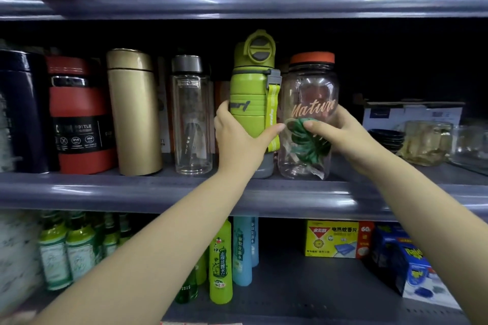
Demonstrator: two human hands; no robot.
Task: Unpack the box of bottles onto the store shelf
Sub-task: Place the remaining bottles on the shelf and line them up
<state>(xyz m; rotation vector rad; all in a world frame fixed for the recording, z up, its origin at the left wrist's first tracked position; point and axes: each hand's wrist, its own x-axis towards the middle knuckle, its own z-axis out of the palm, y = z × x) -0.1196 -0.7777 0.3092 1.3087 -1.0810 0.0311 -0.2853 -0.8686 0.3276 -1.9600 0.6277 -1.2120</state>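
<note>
Bottles stand in a row on the middle shelf of a grey store rack. Green sports bottle, upright with a strap down its right side, is gripped at mid-body by the left hand, thumb and fingers curled round it. Just beside it on the right and touching its strap, a clear bottle with an orange lid, script lettering and a green leaf print is held by the right hand, thumb on the front, fingers wrapped behind. Both bottles rest on the shelf. To the left stand a clear tumbler, a gold flask, a red flask and a dark flask. Glassware and dark dishes lie at right. Lower shelf: green spray bottles and a yellow carton.
</note>
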